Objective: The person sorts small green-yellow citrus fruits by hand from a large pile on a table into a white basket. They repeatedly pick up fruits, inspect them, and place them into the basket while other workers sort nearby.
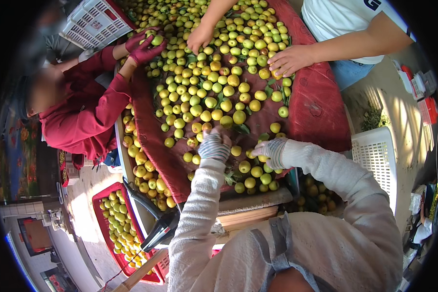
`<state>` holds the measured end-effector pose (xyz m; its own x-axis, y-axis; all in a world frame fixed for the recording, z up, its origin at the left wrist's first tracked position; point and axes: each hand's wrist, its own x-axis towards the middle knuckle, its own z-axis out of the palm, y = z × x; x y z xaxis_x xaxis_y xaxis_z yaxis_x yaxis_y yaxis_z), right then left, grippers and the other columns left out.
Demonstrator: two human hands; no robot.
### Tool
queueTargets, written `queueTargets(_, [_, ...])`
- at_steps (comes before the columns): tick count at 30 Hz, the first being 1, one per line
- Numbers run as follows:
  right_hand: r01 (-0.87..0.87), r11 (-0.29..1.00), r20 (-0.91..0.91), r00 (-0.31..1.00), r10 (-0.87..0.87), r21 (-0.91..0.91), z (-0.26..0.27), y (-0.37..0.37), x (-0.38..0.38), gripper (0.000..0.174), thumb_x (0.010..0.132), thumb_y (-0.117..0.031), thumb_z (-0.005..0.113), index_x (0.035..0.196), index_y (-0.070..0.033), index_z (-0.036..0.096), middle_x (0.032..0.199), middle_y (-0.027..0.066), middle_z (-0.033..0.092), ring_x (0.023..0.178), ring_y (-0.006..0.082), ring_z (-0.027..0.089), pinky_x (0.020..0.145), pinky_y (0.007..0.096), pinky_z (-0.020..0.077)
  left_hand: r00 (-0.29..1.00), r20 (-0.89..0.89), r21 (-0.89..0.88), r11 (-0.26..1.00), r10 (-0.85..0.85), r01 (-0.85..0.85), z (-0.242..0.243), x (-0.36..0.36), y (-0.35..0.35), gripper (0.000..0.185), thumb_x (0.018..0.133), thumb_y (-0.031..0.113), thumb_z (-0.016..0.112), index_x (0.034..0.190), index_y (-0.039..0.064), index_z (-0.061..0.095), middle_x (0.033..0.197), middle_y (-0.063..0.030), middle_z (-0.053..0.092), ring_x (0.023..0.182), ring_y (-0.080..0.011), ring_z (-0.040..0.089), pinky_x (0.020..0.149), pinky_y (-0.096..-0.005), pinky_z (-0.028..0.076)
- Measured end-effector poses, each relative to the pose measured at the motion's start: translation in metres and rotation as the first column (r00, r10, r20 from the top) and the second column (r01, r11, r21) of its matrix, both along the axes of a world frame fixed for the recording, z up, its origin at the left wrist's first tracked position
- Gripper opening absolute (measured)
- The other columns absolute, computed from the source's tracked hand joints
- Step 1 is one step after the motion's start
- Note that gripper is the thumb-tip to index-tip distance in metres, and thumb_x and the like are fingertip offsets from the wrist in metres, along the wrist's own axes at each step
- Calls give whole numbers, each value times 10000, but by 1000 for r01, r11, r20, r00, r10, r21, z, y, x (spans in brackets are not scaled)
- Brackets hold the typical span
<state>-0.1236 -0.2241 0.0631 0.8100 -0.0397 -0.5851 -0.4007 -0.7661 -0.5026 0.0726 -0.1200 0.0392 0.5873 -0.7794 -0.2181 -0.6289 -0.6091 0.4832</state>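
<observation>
Many small yellow-green round fruits, some with brown patches, lie with leaves on a table covered in dark red cloth. My left hand, in a striped fingerless glove, is over the near part of the spread, its fingertips by the fruits; whether it holds one cannot be told. To its right, my right hand, in a similar glove, reaches in from the right with its fingers at a yellow fruit. Its grip is partly hidden. More fruits lie between and below my hands at the near edge.
A co-worker in red with magenta gloves holds fruits at left; another's bare hands touch fruits at the far right. A red crate of fruits stands lower left, a white basket right, a white crate upper left. A black blower-like tool hangs near my left arm.
</observation>
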Motion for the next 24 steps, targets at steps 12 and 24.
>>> queueTargets(12, [616,620,183,622,-762,487,-21,40,1,450,900,-178,563,1338,-85,511,980,120,651,849,196,634,815,327,510,913,-400,97,994,78,-42,-55,37,-6,411,804,309,733,1116,85,586,988,-103,664,925,-256,639,814,-364,519])
queueTargets(24, [672,642,328,553,-766,370,42,64,-155,540,797,-178,697,1302,-100,521,1065,148,633,977,257,624,888,338,487,735,-655,-202,978,-177,55,13,-70,-5,324,898,119,651,1195,-3,607,1014,-94,691,911,-167,639,812,-299,528])
